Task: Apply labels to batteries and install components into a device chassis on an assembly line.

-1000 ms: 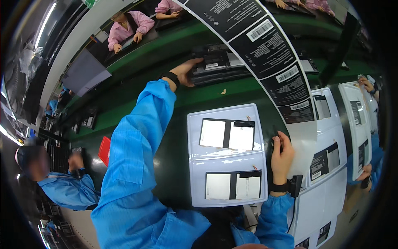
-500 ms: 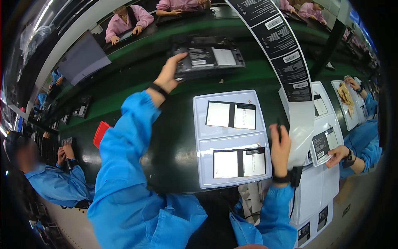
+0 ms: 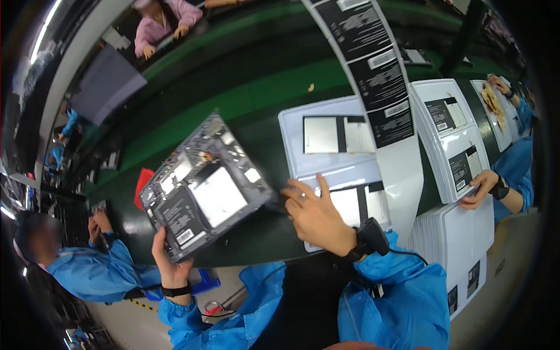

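Observation:
An opened laptop base (image 3: 195,181) is tilted over the near left of the dark table, its circuit board and a black-and-white battery (image 3: 219,197) exposed. My left hand (image 3: 168,262) grips its near-left corner, thumb on top. My right hand (image 3: 318,221) is open, fingers spread just off the base's right corner; whether they touch it I cannot tell. Beneath that hand lies a white tray (image 3: 290,128) with two flat batteries, the far battery (image 3: 322,135) and the near battery (image 3: 345,207). My right hand and the hanging strip partly cover the tray.
A long strip of black labels (image 3: 382,79) hangs over the tray's right side. Stacked white trays (image 3: 434,140) with batteries stand to the right, where a co-worker's hand (image 3: 481,186) rests. A red object (image 3: 143,181) lies behind the laptop base. Another person (image 3: 87,256) works at left.
My left hand has brought the laptop base from the far side of the table toward me and left. My right hand has moved left from beside the label strip to the base's right corner.

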`<action>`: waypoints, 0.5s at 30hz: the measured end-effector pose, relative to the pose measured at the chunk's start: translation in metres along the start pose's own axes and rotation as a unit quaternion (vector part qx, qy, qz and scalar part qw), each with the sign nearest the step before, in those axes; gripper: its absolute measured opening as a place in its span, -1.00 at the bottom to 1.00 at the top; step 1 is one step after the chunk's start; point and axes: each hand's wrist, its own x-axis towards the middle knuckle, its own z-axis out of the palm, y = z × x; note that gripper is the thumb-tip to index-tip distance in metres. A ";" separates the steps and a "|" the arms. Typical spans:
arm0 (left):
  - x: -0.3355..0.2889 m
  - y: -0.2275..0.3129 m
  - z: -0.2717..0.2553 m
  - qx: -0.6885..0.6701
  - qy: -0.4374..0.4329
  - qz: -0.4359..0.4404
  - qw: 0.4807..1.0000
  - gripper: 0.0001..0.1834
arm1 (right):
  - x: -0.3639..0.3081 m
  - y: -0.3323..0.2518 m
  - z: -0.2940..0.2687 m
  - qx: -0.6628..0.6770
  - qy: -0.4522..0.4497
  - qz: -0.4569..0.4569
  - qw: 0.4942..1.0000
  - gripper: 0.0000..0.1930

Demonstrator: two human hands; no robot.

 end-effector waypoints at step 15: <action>0.021 -0.019 -0.029 0.023 -0.064 -0.133 0.989 -0.56 | -0.045 0.064 -0.063 -0.068 -0.073 0.077 0.992 -0.78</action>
